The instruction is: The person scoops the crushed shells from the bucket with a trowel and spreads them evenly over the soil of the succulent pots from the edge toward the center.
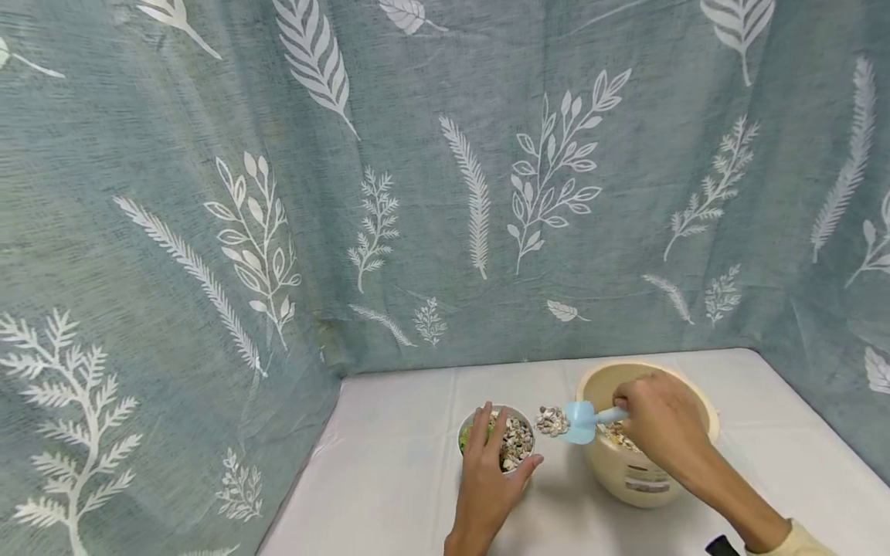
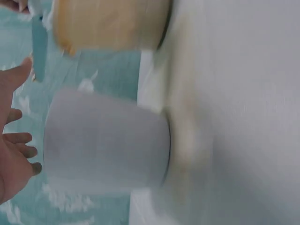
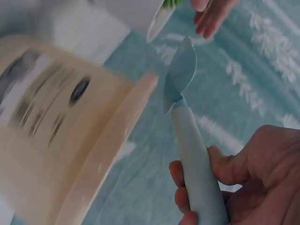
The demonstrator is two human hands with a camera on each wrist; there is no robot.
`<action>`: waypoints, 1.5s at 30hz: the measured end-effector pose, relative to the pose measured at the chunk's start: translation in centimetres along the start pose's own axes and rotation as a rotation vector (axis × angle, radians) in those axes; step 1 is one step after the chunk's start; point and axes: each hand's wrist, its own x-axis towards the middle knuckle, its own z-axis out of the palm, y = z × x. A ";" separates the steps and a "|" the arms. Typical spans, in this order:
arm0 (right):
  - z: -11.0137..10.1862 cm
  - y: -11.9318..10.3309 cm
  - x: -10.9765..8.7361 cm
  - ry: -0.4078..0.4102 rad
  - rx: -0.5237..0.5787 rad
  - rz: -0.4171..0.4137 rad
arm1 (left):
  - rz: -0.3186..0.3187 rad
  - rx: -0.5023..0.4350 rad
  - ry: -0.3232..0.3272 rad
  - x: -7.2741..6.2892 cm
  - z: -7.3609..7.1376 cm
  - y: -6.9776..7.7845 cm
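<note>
My right hand (image 1: pixel 657 413) grips the handle of a light blue trowel (image 1: pixel 579 422), with the thumb and fingers curled round it in the right wrist view. The blade carries a heap of pale, chunky potting mix (image 1: pixel 552 421) and hangs between two containers. Its tip is close to the rim of a white pot (image 2: pixel 105 140), which holds similar chunky mix (image 1: pixel 517 442) and something green (image 1: pixel 464 439). Over the pot's near left side, my left hand (image 1: pixel 487 472) spreads its fingers across the opening. In the left wrist view its fingertips are just above the rim.
To the right of the pot stands a larger cream bucket (image 1: pixel 612 479) with a label on its front and loose mix inside (image 1: pixel 617 436). Both stand on a white-covered table (image 1: pixel 389 463). A teal leaf-patterned curtain (image 1: pixel 431 232) hangs behind and at the sides.
</note>
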 end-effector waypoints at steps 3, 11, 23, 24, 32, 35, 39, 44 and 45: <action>1.0 -1.4 0.1 -0.021 0.005 -0.035 | -0.079 -0.046 -0.001 -0.2 -1.0 -1.5; 3.4 -4.8 1.0 -0.131 0.004 -0.090 | -0.307 -0.166 -0.202 -0.8 -2.7 -4.0; 3.5 -7.6 2.2 -0.263 -0.091 -0.120 | -0.311 -0.105 -0.177 -1.1 -2.4 -4.0; 3.4 -8.0 2.4 -0.268 -0.097 -0.129 | -0.309 -0.104 -0.171 -1.1 -2.4 -4.1; 2.5 -9.4 3.1 -0.315 -0.113 -0.149 | -0.270 -0.085 -0.155 -1.1 -2.5 -4.2; 2.2 -9.3 3.3 -0.345 -0.113 -0.145 | -0.259 -0.078 -0.148 -1.2 -2.5 -4.2; 1.7 -9.0 3.6 -0.388 -0.102 -0.129 | -0.267 -0.081 -0.154 -1.1 -2.6 -4.2; 1.1 -8.7 3.9 -0.440 -0.077 -0.119 | -0.295 -0.088 -0.172 -1.0 -2.5 -4.2; 1.0 -8.7 4.0 -0.447 -0.074 -0.120 | -0.297 -0.089 -0.172 -1.0 -2.6 -4.2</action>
